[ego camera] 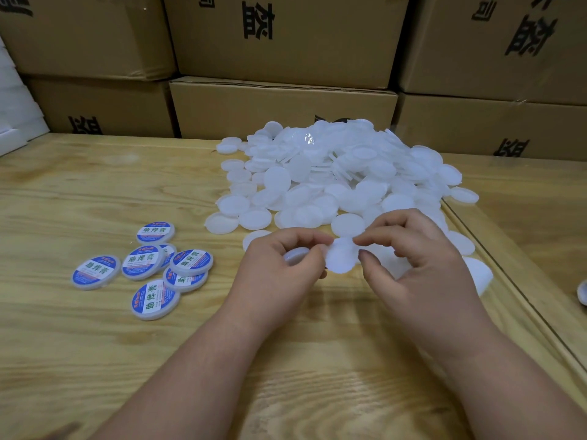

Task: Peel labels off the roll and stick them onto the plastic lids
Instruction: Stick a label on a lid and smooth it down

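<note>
Nearest the camera, two bare forearms reach out over the wooden table (95, 360), and both hands meet above its middle. The left hand (279, 268) has its fingers curled, pinching the left edge of a plain white lid (341, 257), and there's a second pale lid (296, 256) tucked inside that same curled hand. The right hand (413, 258) comes in from the other side, thumb and forefinger nipping the right edge of the same white lid, the other fingers bent above it. So that lid is held between the two hands, just off the table, face toward the camera, with no label on it.

Off to the left, near the hands, sits a small cluster of labelled lids (149, 268), blue-and-white stickers with green characters, some overlapping each other, all lying flat on the wood.

Just beyond the hands and running off to the right is the big heap of blank lids (336, 173), white and translucent, piled loosely, with strays spilling toward the fingers and the table's right edge. At that far right edge a small rounded shiny object (583, 292) peeks in; what it is, I can't tell.

Farthest back, stacked cardboard boxes (286, 58) with black printed characters wall off the table, and white foam pieces (16, 100) lean at far left.
</note>
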Available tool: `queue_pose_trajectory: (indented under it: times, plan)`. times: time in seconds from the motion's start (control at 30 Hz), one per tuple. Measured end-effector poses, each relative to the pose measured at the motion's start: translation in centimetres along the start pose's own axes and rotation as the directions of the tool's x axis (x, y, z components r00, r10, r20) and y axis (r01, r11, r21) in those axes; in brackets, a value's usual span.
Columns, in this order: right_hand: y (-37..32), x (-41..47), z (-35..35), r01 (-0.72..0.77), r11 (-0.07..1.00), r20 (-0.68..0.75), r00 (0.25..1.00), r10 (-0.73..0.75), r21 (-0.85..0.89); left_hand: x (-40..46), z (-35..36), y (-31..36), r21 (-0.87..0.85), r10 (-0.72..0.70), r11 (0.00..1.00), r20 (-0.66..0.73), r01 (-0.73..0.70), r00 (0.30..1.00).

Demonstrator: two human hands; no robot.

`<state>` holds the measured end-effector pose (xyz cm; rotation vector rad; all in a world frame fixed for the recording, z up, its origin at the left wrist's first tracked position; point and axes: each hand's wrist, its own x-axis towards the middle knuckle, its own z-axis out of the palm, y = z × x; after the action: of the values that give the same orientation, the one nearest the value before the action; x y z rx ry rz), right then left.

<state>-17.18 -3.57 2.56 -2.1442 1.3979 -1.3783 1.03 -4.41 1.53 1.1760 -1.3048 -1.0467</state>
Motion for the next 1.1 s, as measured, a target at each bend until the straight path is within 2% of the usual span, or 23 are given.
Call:
queue_pose_trajectory:
  times: [0.13,0.23,0.37,0.5,0.6,0.7,0.77,0.9,1.1]
  plan:
    - [-0.2,0.0,-0.1,-0.012,1.0,-0.027,1.0,0.012,0.003,0.0,0.0,0.0,-0.035,-0.005,0.999,0.01,0.005,1.0]
    - [-0.6,0.0,0.0,-0.009,0.999,-0.075,0.997,0.012,0.039,0.0,-0.1,0.3,-0.187,-0.039,0.981,0.029,0.044,0.999]
    - [-1.1,0.0,0.1,-0.077,0.988,-0.16,0.982,0.098,0.133,0.5,-0.5,0.4,-0.468,-0.109,0.874,0.067,0.128,0.992]
    - [-1.2,0.0,0.2,-0.197,0.932,-0.181,0.949,0.259,0.304,0.7,-0.5,0.5,-0.599,-0.17,0.773,0.122,0.209,0.978]
    - [-1.8,0.2,0.4,-0.268,0.833,-0.105,0.927,0.359,0.483,0.8,-0.4,0.5,-0.667,-0.17,0.703,0.178,0.246,0.969]
    - [-2.2,0.2,1.1,-0.394,0.596,0.115,0.885,0.45,0.7,0.6,-0.3,0.5,-0.703,-0.158,0.661,0.212,0.263,0.964]
    - [-2.4,0.0,1.7,-0.473,0.475,0.247,0.852,0.462,0.742,0.4,-0.2,0.7,-0.704,-0.137,0.652,0.256,0.282,0.957]
    - [-2.3,-0.4,2.7,-0.577,0.442,0.363,0.8,0.478,0.687,0.4,0.0,0.8,-0.696,-0.126,0.657,0.278,0.29,0.952]
    - [-1.7,-0.4,3.0,-0.606,0.432,0.365,0.773,0.519,0.668,0.6,0.0,0.5,-0.673,-0.1,0.684,0.293,0.28,0.951]
